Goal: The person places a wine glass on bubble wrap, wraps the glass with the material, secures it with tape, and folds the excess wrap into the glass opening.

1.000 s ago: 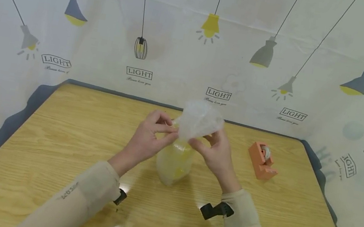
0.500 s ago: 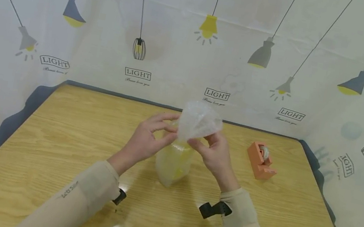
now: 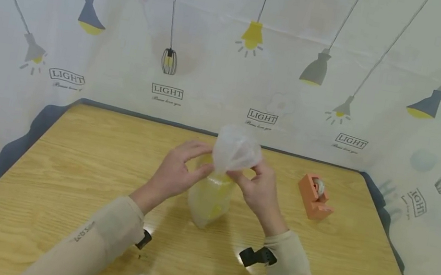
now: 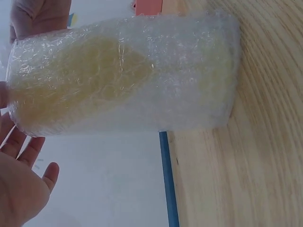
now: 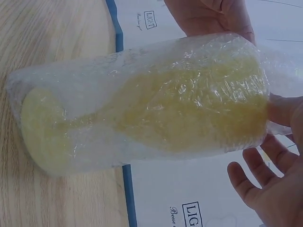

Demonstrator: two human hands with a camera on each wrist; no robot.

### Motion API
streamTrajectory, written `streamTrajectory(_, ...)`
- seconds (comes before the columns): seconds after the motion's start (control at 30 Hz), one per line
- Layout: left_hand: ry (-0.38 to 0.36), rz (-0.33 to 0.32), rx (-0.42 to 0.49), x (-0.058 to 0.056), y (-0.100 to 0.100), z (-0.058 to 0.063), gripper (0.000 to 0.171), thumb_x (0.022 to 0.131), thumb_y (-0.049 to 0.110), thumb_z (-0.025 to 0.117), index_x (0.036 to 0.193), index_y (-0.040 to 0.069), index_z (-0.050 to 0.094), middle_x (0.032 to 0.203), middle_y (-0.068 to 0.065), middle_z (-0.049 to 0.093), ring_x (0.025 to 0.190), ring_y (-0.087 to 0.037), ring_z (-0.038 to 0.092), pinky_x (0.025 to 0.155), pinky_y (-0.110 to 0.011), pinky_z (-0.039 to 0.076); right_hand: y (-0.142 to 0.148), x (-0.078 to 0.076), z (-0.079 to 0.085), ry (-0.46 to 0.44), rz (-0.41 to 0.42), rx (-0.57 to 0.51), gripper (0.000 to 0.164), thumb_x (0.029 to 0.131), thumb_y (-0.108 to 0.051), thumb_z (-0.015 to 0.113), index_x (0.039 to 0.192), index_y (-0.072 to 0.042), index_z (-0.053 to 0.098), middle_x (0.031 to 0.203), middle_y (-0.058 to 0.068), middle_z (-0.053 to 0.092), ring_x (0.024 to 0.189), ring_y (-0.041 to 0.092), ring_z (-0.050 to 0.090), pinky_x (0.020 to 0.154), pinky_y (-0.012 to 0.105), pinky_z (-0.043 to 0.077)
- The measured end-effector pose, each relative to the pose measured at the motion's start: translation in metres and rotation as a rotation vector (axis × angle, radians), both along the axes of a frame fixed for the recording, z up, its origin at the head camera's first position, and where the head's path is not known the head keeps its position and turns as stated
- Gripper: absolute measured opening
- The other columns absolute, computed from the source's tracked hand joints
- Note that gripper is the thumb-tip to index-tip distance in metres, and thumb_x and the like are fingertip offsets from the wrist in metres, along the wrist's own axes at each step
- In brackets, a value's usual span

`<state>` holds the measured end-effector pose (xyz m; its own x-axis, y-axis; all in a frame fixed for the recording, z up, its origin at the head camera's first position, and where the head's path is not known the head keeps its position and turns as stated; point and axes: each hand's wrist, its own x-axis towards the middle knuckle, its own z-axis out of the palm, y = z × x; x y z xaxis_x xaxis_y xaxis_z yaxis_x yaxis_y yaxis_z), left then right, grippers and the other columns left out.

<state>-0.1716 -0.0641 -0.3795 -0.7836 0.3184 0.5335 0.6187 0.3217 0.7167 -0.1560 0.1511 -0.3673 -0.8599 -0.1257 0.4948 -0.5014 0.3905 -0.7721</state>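
Observation:
A yellow stemmed glass point(image 5: 175, 111) stands upright on the table inside a sleeve of clear bubble wrap point(image 3: 209, 204). Above its rim, loose bubble wrap point(image 3: 238, 149) is gathered and folds over. My left hand point(image 3: 180, 167) pinches the wrap at the left of the rim, thumb in front. From the other side, my right hand point(image 3: 261, 190) pinches it between thumb and fingers. The glass's bowl, stem and round foot show through the wrap in the right wrist view. Some fingertips of both hands are hidden behind the wrap in the head view.
An orange tape dispenser point(image 3: 316, 197) with a roll of tape stands on the right of the wooden table point(image 3: 90, 159). Behind the table and along its sides hangs a white cloth point(image 3: 216, 34) printed with lamps.
The loose top of the bubble wrap has shifted slightly left and down, and my right hand has shifted slightly left. My left fingers have drawn in closer against the wrap.

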Motion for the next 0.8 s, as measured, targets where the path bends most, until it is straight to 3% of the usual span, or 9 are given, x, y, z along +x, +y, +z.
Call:
streamTrajectory(0.13, 0.031, -0.005, -0.018, -0.001, 0.001, 0.000, 0.034, 0.092, 0.014, 0.077, 0.124, 0.001, 0.073, 0.128, -0.013, 0.070, 0.125, -0.032, 0.060, 0.109, -0.052, 0.046, 0.003, -0.001, 0.000, 0.016, -0.006, 0.010, 0.042, 0.080, 0.004, 0.084, 0.120, 0.005, 0.070, 0.128, 0.021, 0.068, 0.121, 0.037, 0.062, 0.105, 0.054, 0.050)
streamTrajectory(0.3, 0.040, -0.033, -0.018, -0.002, 0.003, 0.000, 0.029, 0.091, 0.010, 0.077, 0.119, 0.001, 0.075, 0.137, -0.015, 0.062, 0.133, -0.034, 0.052, 0.114, -0.056, 0.039, 0.004, 0.000, 0.002, 0.057, -0.013, 0.065, 0.042, 0.079, 0.001, 0.086, 0.119, 0.005, 0.073, 0.134, 0.022, 0.065, 0.130, 0.038, 0.056, 0.112, 0.055, 0.043)
streamTrajectory(0.57, 0.111, -0.003, -0.051, -0.002, 0.003, -0.003, 0.026, 0.090, 0.011, 0.077, 0.114, 0.000, 0.077, 0.137, -0.017, 0.060, 0.132, -0.035, 0.052, 0.114, -0.057, 0.039, 0.002, 0.002, 0.008, 0.136, 0.003, 0.226, 0.035, 0.085, -0.001, 0.082, 0.118, 0.005, 0.073, 0.136, 0.023, 0.063, 0.131, 0.039, 0.056, 0.111, 0.054, 0.046)
streamTrajectory(0.7, 0.129, 0.013, -0.042, -0.002, 0.004, -0.004, 0.025, 0.089, 0.012, 0.077, 0.111, 0.000, 0.078, 0.133, -0.016, 0.063, 0.127, -0.035, 0.054, 0.108, -0.057, 0.043, 0.002, 0.006, 0.007, 0.172, 0.009, 0.233, 0.039, 0.088, -0.001, 0.080, 0.125, 0.005, 0.069, 0.136, 0.024, 0.057, 0.128, 0.039, 0.055, 0.109, 0.054, 0.047)
streamTrajectory(0.8, 0.102, 0.027, -0.031, -0.001, 0.003, -0.004, 0.025, 0.089, 0.012, 0.078, 0.111, 0.000, 0.078, 0.131, -0.016, 0.064, 0.125, -0.035, 0.055, 0.103, -0.057, 0.045, 0.001, 0.010, 0.004, 0.254, -0.035, 0.214, 0.038, 0.088, 0.001, 0.080, 0.124, 0.005, 0.068, 0.124, 0.023, 0.058, 0.115, 0.037, 0.059, 0.099, 0.054, 0.052)
